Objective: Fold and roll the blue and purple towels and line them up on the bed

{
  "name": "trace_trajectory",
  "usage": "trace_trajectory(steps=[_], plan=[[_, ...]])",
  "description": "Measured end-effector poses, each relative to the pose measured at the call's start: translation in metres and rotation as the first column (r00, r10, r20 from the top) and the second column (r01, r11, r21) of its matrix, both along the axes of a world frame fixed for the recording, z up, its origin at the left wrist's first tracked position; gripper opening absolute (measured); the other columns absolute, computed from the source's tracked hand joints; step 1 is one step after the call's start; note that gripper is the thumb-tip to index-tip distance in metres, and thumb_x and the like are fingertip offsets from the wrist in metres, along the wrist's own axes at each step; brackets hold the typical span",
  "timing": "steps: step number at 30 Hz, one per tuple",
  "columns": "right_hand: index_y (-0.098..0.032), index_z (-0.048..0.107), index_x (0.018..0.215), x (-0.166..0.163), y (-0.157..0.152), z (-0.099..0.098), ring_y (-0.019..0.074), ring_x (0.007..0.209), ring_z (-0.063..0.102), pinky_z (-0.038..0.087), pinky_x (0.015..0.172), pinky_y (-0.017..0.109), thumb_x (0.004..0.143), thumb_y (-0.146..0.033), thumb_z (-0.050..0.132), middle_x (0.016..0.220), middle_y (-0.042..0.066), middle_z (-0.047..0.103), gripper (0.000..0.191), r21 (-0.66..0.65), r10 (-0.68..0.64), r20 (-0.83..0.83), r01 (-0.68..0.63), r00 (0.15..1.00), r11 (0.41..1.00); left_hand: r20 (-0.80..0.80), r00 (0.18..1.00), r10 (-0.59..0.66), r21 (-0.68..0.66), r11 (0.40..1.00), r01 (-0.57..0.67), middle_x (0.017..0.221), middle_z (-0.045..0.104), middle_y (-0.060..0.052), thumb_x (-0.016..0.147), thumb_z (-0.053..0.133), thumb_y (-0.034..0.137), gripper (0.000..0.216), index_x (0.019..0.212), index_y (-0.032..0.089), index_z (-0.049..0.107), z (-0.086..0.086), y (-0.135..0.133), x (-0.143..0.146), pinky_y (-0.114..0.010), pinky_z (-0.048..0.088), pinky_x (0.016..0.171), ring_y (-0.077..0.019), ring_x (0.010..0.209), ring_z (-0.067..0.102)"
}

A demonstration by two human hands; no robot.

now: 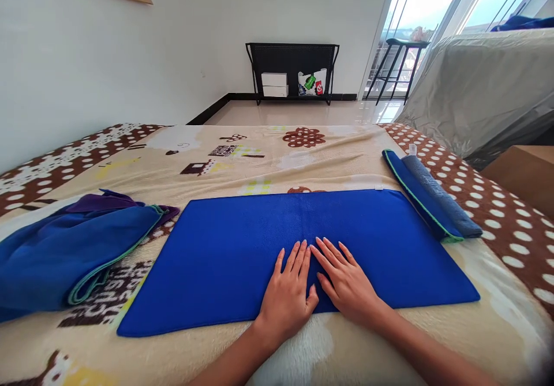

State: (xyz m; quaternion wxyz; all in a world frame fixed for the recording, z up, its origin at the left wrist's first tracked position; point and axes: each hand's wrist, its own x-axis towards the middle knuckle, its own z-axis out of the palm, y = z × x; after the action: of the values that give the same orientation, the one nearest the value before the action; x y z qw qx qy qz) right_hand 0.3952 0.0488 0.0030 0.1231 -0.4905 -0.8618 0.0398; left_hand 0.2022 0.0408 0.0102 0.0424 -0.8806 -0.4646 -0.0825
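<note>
A blue towel point(216, 259) lies spread flat across the bed in front of me, with a small white tag at its far edge. My left hand point(289, 291) rests palm down near the middle of its front edge, fingers stretched out. Beside it my right hand point(346, 276) also lies flat on the cloth, fingers extended and angled toward the left one. The two hands are close together, and neither grips anything.
Rumpled blue and purple cloths point(82, 247) with green edging lie at the left. Two rolled or folded towels point(433, 195), blue and grey-blue, are at the right. Beneath is a patterned blanket point(208, 167). Beyond stand a black rack point(294, 57), a stool point(402, 44) and a cardboard box point(523, 175).
</note>
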Motion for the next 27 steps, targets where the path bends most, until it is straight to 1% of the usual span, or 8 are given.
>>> trace_trajectory(steps=[8, 12, 16, 19, 22, 24, 27], plan=[[-0.028, 0.01, 0.159, -0.001, -0.001, 0.001, 0.0205, 0.151, 0.017, 0.018, 0.123, 0.049, 0.097, -0.027, 0.038, 0.163, 0.0, 0.014, 0.067, -0.028, -0.009, 0.016, 0.009, 1.0, 1.0, 0.013, 1.0, 0.0, -0.01, 1.0, 0.0, 0.164, 0.02, -0.01, 0.084, 0.045, 0.024, 0.078, 0.157, 0.013, 0.019, -0.002, 0.001, -0.001, -0.052, 0.023, 0.121, -0.0259, 0.151, 0.019], [-0.031, 0.013, 0.159, 0.006, -0.002, 0.001, 0.0215, 0.151, 0.018, 0.017, 0.123, 0.049, 0.096, -0.029, 0.041, 0.163, -0.001, 0.014, 0.068, -0.036, -0.03, 0.013, 0.031, 0.999, 0.999, 0.011, 1.0, -0.002, -0.036, 0.999, 0.002, 0.164, 0.018, -0.01, 0.083, 0.044, 0.022, 0.081, 0.158, 0.014, 0.014, -0.001, -0.001, -0.008, -0.053, 0.02, 0.121, -0.025, 0.152, 0.019], [-0.035, 0.015, 0.158, 0.023, -0.007, 0.001, 0.0223, 0.151, 0.018, 0.017, 0.122, 0.051, 0.095, -0.029, 0.042, 0.164, -0.002, 0.012, 0.069, -0.033, -0.068, 0.033, 0.069, 0.997, 0.997, 0.008, 0.999, 0.031, -0.05, 0.998, -0.03, 0.164, 0.017, -0.008, 0.084, 0.043, 0.021, 0.083, 0.158, 0.015, 0.007, 0.001, -0.005, -0.026, -0.053, 0.015, 0.122, -0.0235, 0.152, 0.019], [-0.036, 0.013, 0.158, 0.041, -0.014, -0.001, 0.022, 0.151, 0.017, 0.018, 0.122, 0.052, 0.095, -0.029, 0.041, 0.164, -0.002, 0.012, 0.069, -0.017, -0.105, 0.073, 0.106, 0.992, 0.994, -0.007, 0.997, 0.081, -0.038, 0.996, -0.082, 0.164, 0.019, -0.005, 0.085, 0.041, 0.021, 0.083, 0.158, 0.018, 0.003, 0.0, -0.01, -0.05, -0.051, 0.014, 0.123, -0.0216, 0.151, 0.021], [-0.036, 0.011, 0.158, 0.066, -0.023, -0.006, 0.0217, 0.151, 0.018, 0.02, 0.121, 0.052, 0.095, -0.03, 0.039, 0.164, -0.002, 0.014, 0.069, 0.017, -0.162, 0.113, 0.161, 0.98, 0.987, -0.039, 0.985, 0.17, -0.024, 0.985, -0.171, 0.163, 0.023, -0.002, 0.088, 0.037, 0.022, 0.08, 0.158, 0.023, -0.001, -0.002, -0.018, -0.087, -0.05, 0.015, 0.122, -0.02, 0.15, 0.024], [-0.036, 0.011, 0.158, 0.088, -0.03, -0.01, 0.0218, 0.151, 0.019, 0.021, 0.12, 0.051, 0.096, -0.031, 0.037, 0.164, -0.002, 0.016, 0.067, 0.037, -0.215, 0.126, 0.212, 0.969, 0.977, -0.051, 0.964, 0.261, -0.017, 0.965, -0.262, 0.163, 0.025, 0.0, 0.089, 0.036, 0.025, 0.078, 0.159, 0.027, 0.0, -0.004, -0.026, -0.117, -0.052, 0.017, 0.121, -0.0212, 0.15, 0.025], [-0.037, 0.013, 0.158, 0.126, -0.045, -0.016, 0.0224, 0.15, 0.021, 0.022, 0.12, 0.052, 0.099, -0.036, 0.031, 0.164, -0.003, 0.019, 0.062, 0.063, -0.319, 0.125, 0.314, 0.939, 0.947, -0.039, 0.909, 0.414, -0.006, 0.91, -0.415, 0.162, 0.028, 0.0, 0.09, 0.035, 0.029, 0.075, 0.159, 0.031, 0.004, -0.009, -0.043, -0.166, -0.056, 0.021, 0.119, -0.0254, 0.148, 0.028]])
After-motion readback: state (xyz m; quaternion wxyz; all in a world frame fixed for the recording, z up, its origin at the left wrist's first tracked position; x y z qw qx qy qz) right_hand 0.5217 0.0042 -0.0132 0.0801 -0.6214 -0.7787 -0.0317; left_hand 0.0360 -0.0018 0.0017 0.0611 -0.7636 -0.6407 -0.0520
